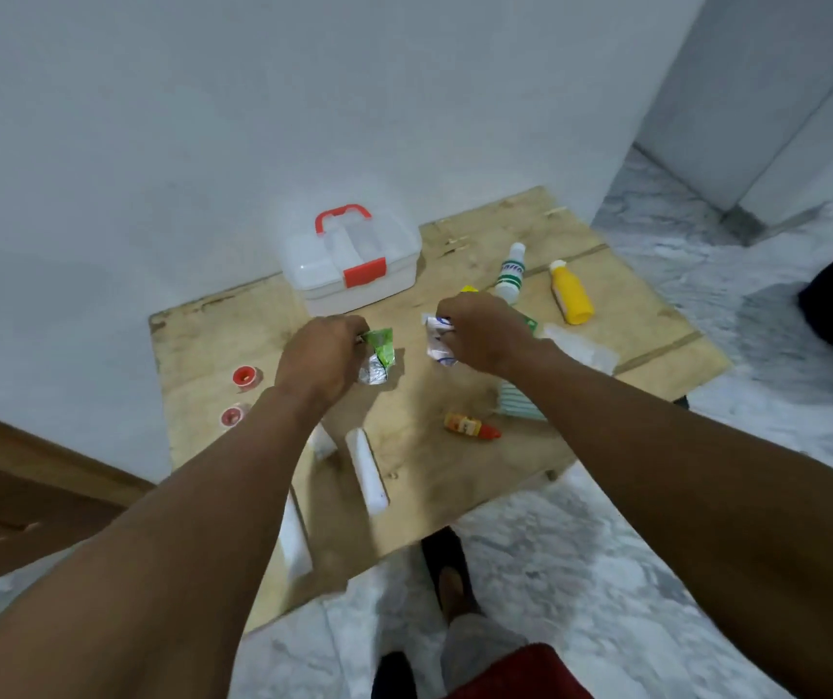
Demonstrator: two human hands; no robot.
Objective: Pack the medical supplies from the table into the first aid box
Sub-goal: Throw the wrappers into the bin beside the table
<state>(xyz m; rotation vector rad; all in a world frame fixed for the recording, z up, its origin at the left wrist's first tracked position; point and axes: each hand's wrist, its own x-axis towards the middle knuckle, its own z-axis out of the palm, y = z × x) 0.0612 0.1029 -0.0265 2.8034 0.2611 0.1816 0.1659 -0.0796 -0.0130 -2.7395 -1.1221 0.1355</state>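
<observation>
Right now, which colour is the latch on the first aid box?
Red, like its handle. The latch on the box shows clearly in the head view.

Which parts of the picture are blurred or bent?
Head view: soft throughout; the bottle label is unreadable, the packets in the left hand and right hand are smeared; the wide lens bends the table edges and stretches the forearms.

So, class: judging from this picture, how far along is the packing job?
Barely begun. Done: nothing visibly packed; the first aid box sits latched shut. In hand: the left hand grips a green sachet, the right hand a white packet. Left: the yellow bottle, white bottle, small dropper bottle and red tape rolls.
</observation>
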